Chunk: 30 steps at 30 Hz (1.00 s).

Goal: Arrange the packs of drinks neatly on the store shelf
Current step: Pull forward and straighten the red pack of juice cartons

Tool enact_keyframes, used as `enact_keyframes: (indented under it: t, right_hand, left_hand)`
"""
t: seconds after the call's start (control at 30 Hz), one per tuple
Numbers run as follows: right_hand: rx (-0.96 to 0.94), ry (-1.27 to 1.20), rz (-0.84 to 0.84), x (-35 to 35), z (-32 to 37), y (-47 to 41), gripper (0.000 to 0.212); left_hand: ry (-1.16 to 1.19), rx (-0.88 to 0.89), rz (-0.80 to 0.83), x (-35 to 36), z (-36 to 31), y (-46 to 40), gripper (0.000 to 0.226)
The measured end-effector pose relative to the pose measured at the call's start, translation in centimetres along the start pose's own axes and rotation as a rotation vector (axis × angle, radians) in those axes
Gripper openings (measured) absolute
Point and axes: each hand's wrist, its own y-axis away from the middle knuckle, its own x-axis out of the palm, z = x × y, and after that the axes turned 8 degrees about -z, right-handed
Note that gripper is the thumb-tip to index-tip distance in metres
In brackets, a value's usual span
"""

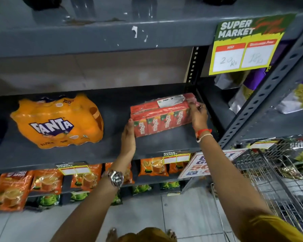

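A red shrink-wrapped Maaza pack (162,116) of small juice cartons lies on the dark grey shelf (115,151), right of centre. My left hand (129,138) presses flat against its near left corner. My right hand (198,116) grips its right end, fingers curled over the top edge. An orange Fanta pack (58,121) of bottles stands on the same shelf to the left, a wide gap between the two packs.
A yellow and green price sign (245,42) hangs from the upper shelf at the right. Orange tea pouches (47,180) fill the shelf below. A wire shopping cart (273,180) stands at the right, beside the slotted shelf upright (262,102).
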Motion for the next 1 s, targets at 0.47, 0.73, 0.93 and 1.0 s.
enact_keyframes:
  t: [0.47,0.73,0.93,1.0]
  right_hand:
    - [-0.022,-0.164,-0.145,-4.2,-1.9,4.7,0.013]
    - [-0.028,-0.174,-0.134,-5.1,-2.3,6.0,0.018]
    - [-0.002,-0.155,-0.123,-5.1,-2.4,6.2,0.021]
    - [0.013,-0.194,-0.137,-5.2,-2.7,6.6,0.023]
  left_hand:
    - [-0.168,0.032,0.064,-0.9,0.2,2.2,0.040]
    - [-0.120,0.017,-0.021,-1.3,1.1,4.0,0.026]
    - [-0.093,0.040,0.035,-1.6,1.4,4.2,0.033]
    - [-0.066,0.044,0.051,-2.1,1.3,3.8,0.028]
